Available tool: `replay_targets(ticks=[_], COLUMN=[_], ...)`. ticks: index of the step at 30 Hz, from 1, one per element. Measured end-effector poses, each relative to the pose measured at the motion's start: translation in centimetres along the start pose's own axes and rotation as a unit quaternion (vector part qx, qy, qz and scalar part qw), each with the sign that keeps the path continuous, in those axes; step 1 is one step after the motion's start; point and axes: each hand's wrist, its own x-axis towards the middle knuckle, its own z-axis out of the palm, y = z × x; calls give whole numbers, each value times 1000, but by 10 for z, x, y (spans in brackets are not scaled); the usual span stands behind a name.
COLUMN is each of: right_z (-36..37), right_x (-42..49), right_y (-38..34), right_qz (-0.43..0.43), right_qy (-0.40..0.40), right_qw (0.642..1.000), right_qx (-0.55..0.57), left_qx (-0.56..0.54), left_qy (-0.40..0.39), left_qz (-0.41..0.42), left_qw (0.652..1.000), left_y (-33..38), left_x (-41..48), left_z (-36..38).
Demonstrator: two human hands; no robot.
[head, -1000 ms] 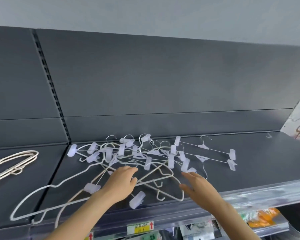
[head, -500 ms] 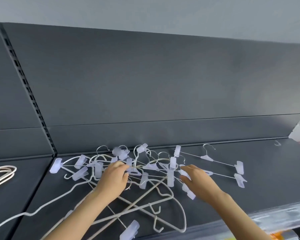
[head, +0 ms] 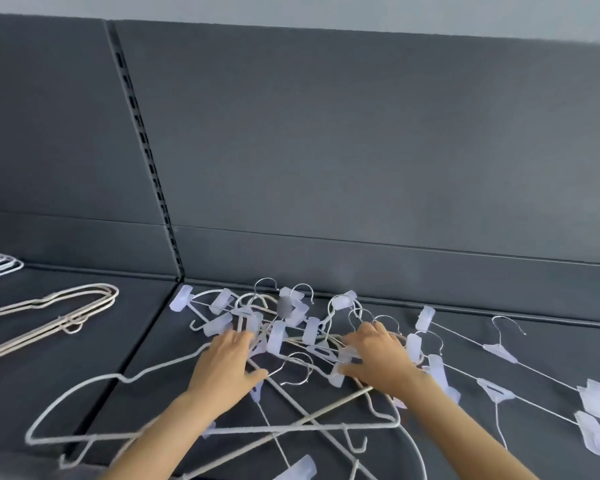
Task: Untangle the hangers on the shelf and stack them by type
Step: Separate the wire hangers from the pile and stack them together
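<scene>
Tangle (head: 284,318) of hangers lies on the shelf (head: 561,344). Left hand (head: 227,367) spreads over it; right hand (head: 378,360) curls among the wires, grip unclear. Untangling has barely begun; next, ease one hanger free.

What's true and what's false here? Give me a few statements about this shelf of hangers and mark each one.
1. The left hand and the right hand both touch the tangled pile of white wire and clip hangers. True.
2. The shelf is bright red. False: it is dark grey.
3. A stack of cream wire hangers lies to the left of the pile, apart from it. True.
4. The plastic clips on the hangers are black. False: they are pale and translucent.
</scene>
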Motion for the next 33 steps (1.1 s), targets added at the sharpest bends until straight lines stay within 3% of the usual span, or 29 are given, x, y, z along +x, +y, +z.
replay_targets(ticks=[4,8,12,16,21,25,29,33], right_z=[6,14,2,-10,-5,1,1,-11], right_x=[-3,-10,-15,-24,-41,-41,-37,-41], right_y=[6,9,27,68,118,145,146,132], right_qz=[-25,-35,-3,44,140,170,244,239], right_qy=[-16,63,147,181,166,103,92,71], right_qw=[999,997,975,961,959,965,953,961], right_qx=[-24,30,169,206,185,170,157,117], left_qx=[-51,-102,-13,-22,-69,-89,-71,-50], left_qy=[-7,34,82,106,114,97,96,125], left_qz=[-30,-88,-117,-93,-62,-63,-50,-40], left_qw=[998,990,990,990,989,989,992,990], left_y=[2,9,24,31,35,30,31,28], left_x=[-5,1,13,26,31,34,29,23], left_z=[6,7,-6,-7,11,23,27,24])
